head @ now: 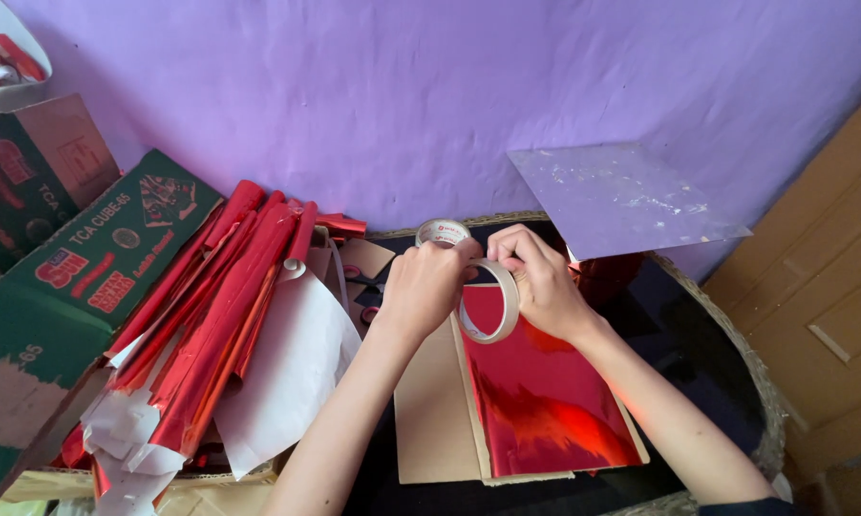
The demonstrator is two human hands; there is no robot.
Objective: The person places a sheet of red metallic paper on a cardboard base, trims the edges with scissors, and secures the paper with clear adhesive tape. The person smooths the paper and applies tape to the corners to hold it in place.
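Note:
My right hand (545, 282) grips a roll of cream masking tape (500, 315) held upright on its edge. My left hand (425, 287) pinches at the roll's top, where the tape's end lies. Both hands hover over a sheet of shiny red foil paper (540, 397) that lies on a brown cardboard piece (430, 411). A second tape roll (441, 230) sits just behind my left hand.
Rolls of red foil paper (215, 315) with white backing are stacked at the left, next to a green cardboard box (58, 287). A clear plastic sheet (621, 196) leans against the purple wall. A round woven tray (755, 373) holds the work. Scissors (363, 282) lie behind my left wrist.

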